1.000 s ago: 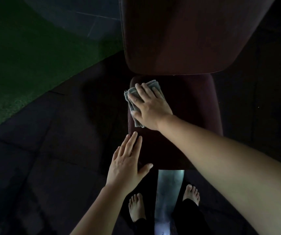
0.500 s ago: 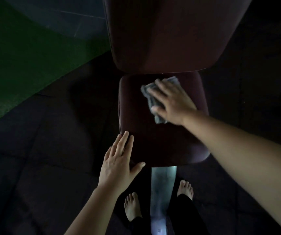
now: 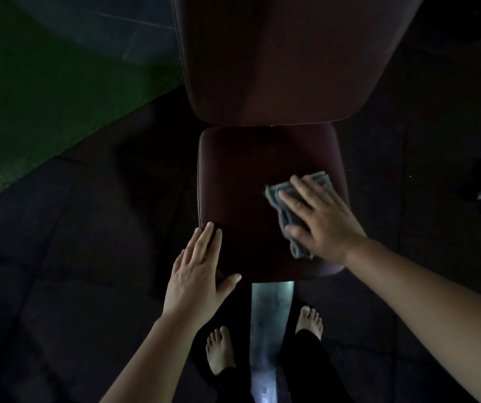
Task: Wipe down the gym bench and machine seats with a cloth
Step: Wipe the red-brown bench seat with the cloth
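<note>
A dark maroon bench seat pad lies in front of me, with the wider maroon back pad beyond it. My right hand presses flat on a folded grey cloth at the seat's right side, fingers spread over it. My left hand rests flat on the seat's near left corner, fingers straight, holding nothing.
A metal frame beam runs from under the seat toward me between my two bare feet. Dark rubber floor tiles surround the bench. Green turf lies at the far left.
My right hand has slid the cloth from the seat's far left corner across to its right side and nearer to me. My left hand stays on the near left corner.
</note>
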